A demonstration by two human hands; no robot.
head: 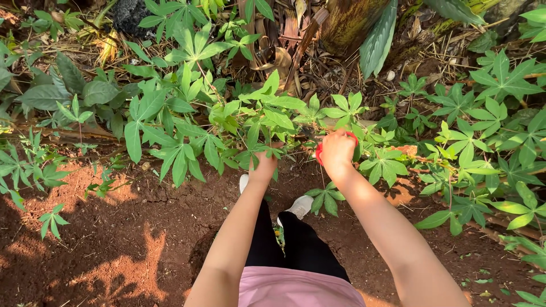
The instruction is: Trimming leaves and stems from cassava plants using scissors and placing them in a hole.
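My left hand [263,165] reaches into a leafy green plant [250,122] with finger-shaped leaves and is closed around a stem, its fingers partly hidden by leaves. My right hand [337,149] is closed on a red-handled cutting tool [319,153], likely scissors or pruners, held close to the same plant's stems. The tool's blades are hidden behind leaves. Both arms stretch forward over my legs in black trousers.
Reddish bare soil [131,227] covers the ground in front and left. More of the same plants [489,125] grow thickly to the right. Dry stalks and a thick trunk [347,23] stand at the back. My light shoes [300,206] stand below the hands.
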